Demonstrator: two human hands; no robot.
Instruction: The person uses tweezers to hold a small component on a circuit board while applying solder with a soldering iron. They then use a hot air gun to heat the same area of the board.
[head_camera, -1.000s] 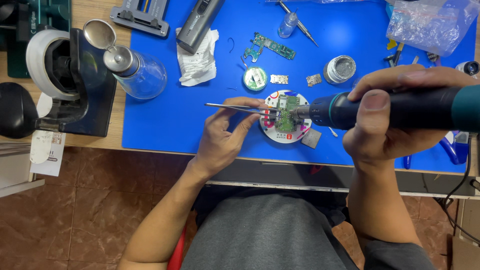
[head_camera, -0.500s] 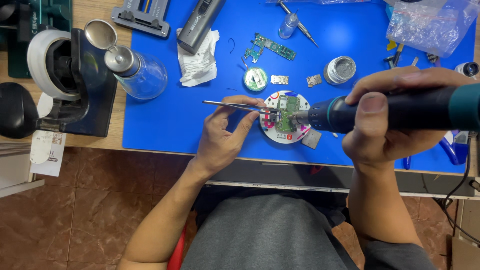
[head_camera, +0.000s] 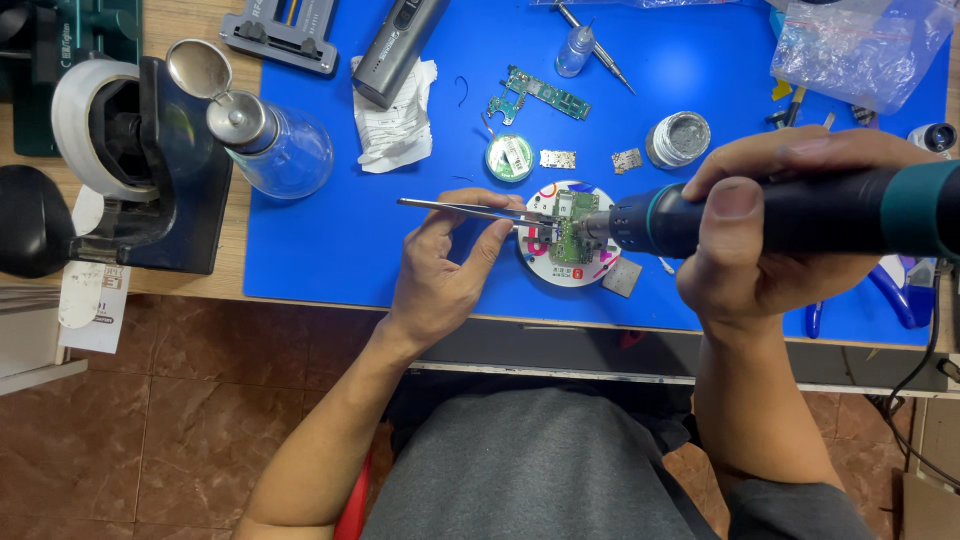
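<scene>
My left hand (head_camera: 445, 270) pinches metal tweezers (head_camera: 455, 208) whose tips reach a small green circuit board (head_camera: 572, 238). That board rests on a round white disc (head_camera: 560, 268) on the blue mat (head_camera: 330, 250). My right hand (head_camera: 775, 235) grips a thick dark hot-air tool handle (head_camera: 790, 212) with a teal band. Its nozzle points left at the board, right beside the tweezer tips.
A glass bottle with a metal pump top (head_camera: 275, 145), a black microscope base (head_camera: 130, 165), a grey device (head_camera: 395, 45) on white paper, another green board (head_camera: 540, 95), a round tin (head_camera: 678, 138), a small metal square (head_camera: 622, 278), blue-handled pliers (head_camera: 895, 295) and a plastic bag (head_camera: 855, 45) surround the work.
The tweezers have shifted slightly up and toward the board. The right hand and tool stay almost still over the disc.
</scene>
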